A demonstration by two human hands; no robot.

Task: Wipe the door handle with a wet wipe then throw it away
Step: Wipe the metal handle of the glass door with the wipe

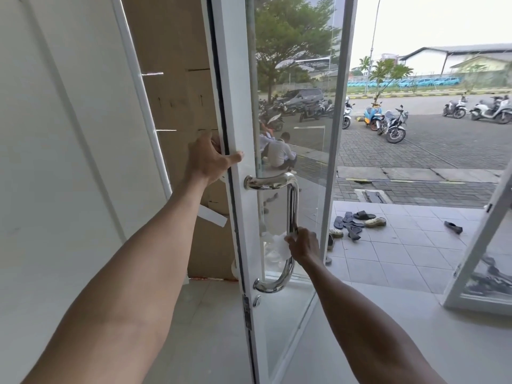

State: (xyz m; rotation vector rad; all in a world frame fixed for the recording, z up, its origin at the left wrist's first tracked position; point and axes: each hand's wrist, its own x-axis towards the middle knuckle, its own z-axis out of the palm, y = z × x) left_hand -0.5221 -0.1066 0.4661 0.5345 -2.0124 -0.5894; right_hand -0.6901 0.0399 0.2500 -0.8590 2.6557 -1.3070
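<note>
Two hands are seen at a white-framed glass door [235, 106] in the middle of the frame. The left hand [209, 157] is closed round the door's edge above the handle, with the thumb laid across the near face and the fingers curled behind it. The right hand [303, 243], lower and right of centre, is curled round a white wet wipe [277, 243]. This is pressed against the lower part of the upright bar of the chrome door handle [292, 200] (a C-shaped pull fixed to the frame at top and bottom). The wipe is bunched to the left of the fingers, touching the bar. Cardboard [177, 79] is seen behind the door at upper left. Sandals [352, 223] are scattered on the tiled floor [401, 245] beyond the glass, and motorbikes [393, 126] are parked at upper right.
</note>
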